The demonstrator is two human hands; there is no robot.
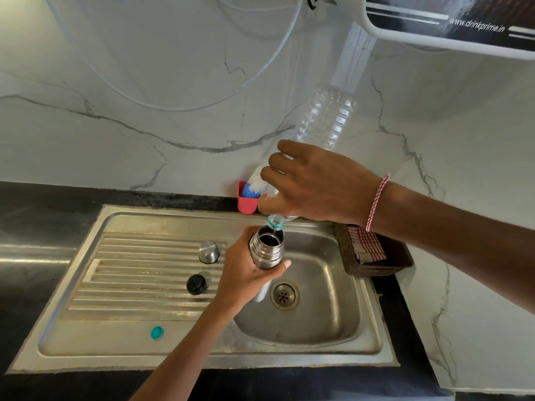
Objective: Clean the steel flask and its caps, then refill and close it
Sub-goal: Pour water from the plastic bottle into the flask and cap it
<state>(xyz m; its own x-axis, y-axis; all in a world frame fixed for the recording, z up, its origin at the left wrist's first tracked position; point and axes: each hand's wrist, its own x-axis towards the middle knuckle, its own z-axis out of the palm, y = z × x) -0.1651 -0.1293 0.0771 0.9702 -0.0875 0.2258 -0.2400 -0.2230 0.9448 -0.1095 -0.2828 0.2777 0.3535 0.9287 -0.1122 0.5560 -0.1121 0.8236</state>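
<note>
Centre of my feed: left hand (pixel 246 273) is wrapped round the steel flask (pixel 266 250), fingers and thumb curled on its body. Flask is roughly upright, mouth open, over the sink (pixel 318 328) basin, just up-left of the drain (pixel 284 295). Right hand (pixel 312 186) grips a clear plastic bottle (pixel 327 117) near its neck. Bottle is tipped mouth-down, base pointing to the upper right of frame, and its teal-ringed mouth sits at the flask's rim. I can't tell from here if water is flowing.

Both caps are off. The steel cap (pixel 208 251) sits dome-up on the ribbed drainboard left of the flask, and the black inner cap (pixel 197 284) is just below it in frame, the two apart. A small teal bottle cap (pixel 157 332) lies on the sink's flat front ledge, lower left.

Back edge: red holder (pixel 247 202) with a blue-white brush (pixel 254 183) in it, partly behind the right hand. Right of the basin: dark woven basket (pixel 373 267) holding a red checked cloth (pixel 366 244). There's a pink-white thread (pixel 376 201) on the right wrist
</note>
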